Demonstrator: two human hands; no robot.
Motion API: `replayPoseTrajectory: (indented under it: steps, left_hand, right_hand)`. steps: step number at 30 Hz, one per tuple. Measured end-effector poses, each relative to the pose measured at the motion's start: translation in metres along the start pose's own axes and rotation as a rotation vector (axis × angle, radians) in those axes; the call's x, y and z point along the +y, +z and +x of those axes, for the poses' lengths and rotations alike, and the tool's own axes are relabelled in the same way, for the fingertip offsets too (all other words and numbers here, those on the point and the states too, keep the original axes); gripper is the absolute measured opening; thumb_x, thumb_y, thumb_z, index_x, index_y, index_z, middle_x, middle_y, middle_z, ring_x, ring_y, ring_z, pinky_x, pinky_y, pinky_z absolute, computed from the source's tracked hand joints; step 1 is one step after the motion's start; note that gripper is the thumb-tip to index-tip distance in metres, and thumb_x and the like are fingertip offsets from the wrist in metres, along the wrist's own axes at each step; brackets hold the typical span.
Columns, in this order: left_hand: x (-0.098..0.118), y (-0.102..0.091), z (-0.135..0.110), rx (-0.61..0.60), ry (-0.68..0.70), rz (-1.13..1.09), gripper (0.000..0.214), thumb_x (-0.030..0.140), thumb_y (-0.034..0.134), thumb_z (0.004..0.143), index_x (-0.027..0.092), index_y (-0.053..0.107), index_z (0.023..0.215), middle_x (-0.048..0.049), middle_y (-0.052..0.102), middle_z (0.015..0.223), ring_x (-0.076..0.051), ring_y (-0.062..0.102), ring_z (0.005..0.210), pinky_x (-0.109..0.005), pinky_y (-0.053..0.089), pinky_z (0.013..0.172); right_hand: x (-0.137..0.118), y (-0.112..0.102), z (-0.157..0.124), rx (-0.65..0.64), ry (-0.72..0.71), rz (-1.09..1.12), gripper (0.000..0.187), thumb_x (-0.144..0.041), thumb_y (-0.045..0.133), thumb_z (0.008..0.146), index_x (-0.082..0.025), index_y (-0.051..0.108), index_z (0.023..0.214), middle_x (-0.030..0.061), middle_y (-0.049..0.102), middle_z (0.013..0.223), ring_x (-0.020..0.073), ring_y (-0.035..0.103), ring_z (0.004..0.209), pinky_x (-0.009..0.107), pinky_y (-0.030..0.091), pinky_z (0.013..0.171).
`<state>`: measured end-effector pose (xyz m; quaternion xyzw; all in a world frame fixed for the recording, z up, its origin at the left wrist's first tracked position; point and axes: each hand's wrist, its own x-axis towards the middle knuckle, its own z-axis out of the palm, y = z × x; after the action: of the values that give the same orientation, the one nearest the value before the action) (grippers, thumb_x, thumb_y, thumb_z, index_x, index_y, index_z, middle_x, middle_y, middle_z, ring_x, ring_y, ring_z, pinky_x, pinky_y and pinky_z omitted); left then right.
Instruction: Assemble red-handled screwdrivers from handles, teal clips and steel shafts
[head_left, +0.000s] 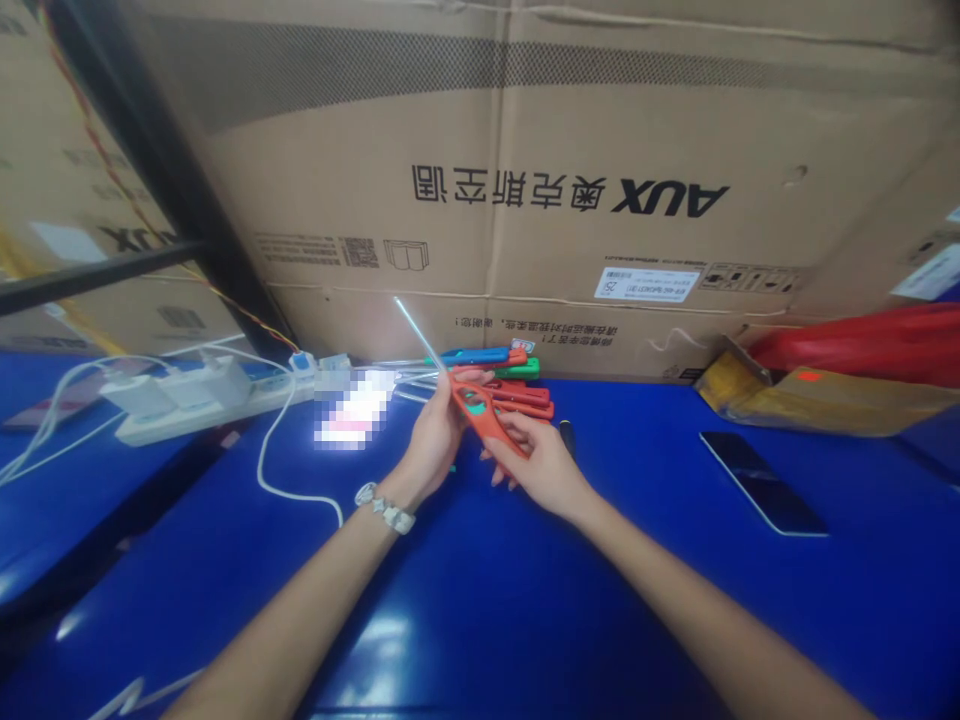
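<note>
Both my hands hold one orange-red handled tool (484, 408) with a long thin metal blade that points up and to the left. My left hand (433, 440) grips it near the blade's base, fingers closed; a beaded bracelet sits on that wrist. My right hand (536, 462) is closed on the lower handle end. Just behind my hands lies a pile of similar tools (504, 372) with blue, green and red handles, on the blue table (480, 600).
A large brown cardboard box (540, 180) stands along the back. A white power strip (195, 400) with chargers and cables lies at the left. A dark phone (763, 482) lies at the right, near a red bag (862, 340) and torn cardboard.
</note>
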<state>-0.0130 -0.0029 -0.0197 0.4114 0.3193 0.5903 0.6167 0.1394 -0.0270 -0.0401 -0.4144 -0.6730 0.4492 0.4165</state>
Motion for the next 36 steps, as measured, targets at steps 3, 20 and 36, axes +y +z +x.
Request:
replayPoseTrajectory:
  steps: [3,20,36]
  left_hand:
    - [0.005,-0.013,-0.006,-0.017,-0.139,0.078,0.04,0.051,0.054,0.096,0.016,0.063,0.113,-0.0113,0.073,0.115,-0.021,0.071,0.098,-0.035,0.057,0.085]
    - [0.02,-0.04,-0.03,-0.029,-0.271,0.657,0.045,0.057,0.057,0.091,0.015,0.069,0.08,-0.0078,0.073,0.073,-0.017,0.063,0.055,-0.029,0.05,0.054]
    - [0.029,-0.061,-0.03,-0.478,0.242,1.259,0.05,0.05,0.082,0.07,0.023,0.071,0.111,-0.0087,0.068,0.115,-0.027,0.059,0.11,-0.042,0.047,0.098]
  right_hand:
    - [0.003,-0.008,-0.005,0.151,-0.26,-0.398,0.03,-0.03,0.059,0.092,-0.024,0.068,0.12,0.0091,0.074,0.109,0.0249,0.072,0.096,0.04,0.058,0.085]
    - [0.011,-0.026,-0.021,0.096,-0.429,-0.541,0.035,-0.03,0.055,0.099,-0.029,0.065,0.132,0.0072,0.065,0.105,0.0184,0.065,0.094,0.035,0.055,0.089]
    - [0.02,-0.025,-0.025,-0.137,-0.4,-0.695,0.037,-0.036,0.063,0.094,-0.031,0.065,0.131,0.007,0.072,0.109,0.0248,0.061,0.109,0.047,0.049,0.097]
